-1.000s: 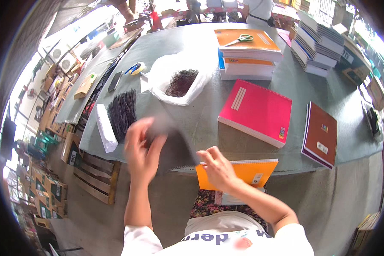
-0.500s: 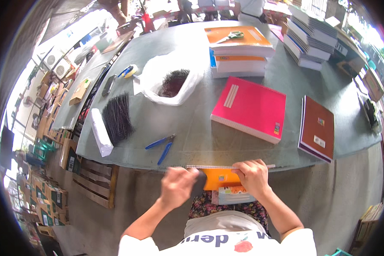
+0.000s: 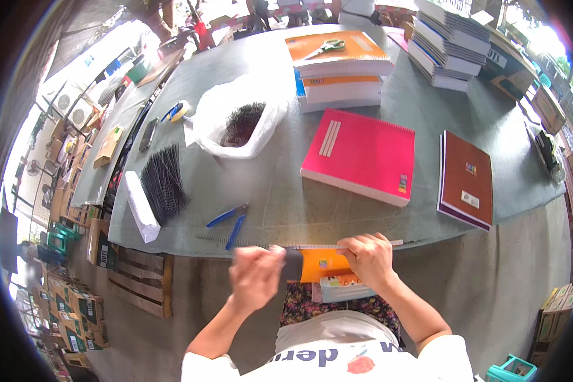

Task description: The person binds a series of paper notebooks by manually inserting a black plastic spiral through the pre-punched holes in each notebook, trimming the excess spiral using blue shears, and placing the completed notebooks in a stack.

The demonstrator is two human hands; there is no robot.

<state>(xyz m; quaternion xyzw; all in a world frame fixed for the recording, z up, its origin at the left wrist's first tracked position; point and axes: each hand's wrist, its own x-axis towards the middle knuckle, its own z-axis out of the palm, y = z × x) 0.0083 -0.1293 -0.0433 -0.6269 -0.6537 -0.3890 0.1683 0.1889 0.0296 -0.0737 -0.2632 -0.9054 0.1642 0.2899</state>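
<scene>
My right hand (image 3: 368, 258) grips the upper right part of an orange notebook (image 3: 317, 266), thumb on its cover, at the table's near edge. A thin dark spiral binding coil (image 3: 213, 240) sticks out leftward from the notebook's perforated top edge. My left hand (image 3: 256, 275) is by the notebook's left end, just under the coil. It is blurred, with its fingers curled closed; what they hold is hidden. A dark piece (image 3: 293, 264) shows between this hand and the orange cover; its kind is unclear. Blue-handled pliers (image 3: 230, 224) lie open beyond my left hand.
A pink notebook stack (image 3: 360, 156) and brown notebooks (image 3: 468, 178) lie to the right. Scissors (image 3: 328, 47) rest on an orange-topped stack (image 3: 337, 57). At left are loose black coils (image 3: 164, 181), a white roll (image 3: 141, 207) and a white bag (image 3: 261, 137) holding more coils.
The view has shifted slightly, so the table's things sit further left. My left hand has moved a little left and stays blurred. My right hand keeps its grip on the notebook.
</scene>
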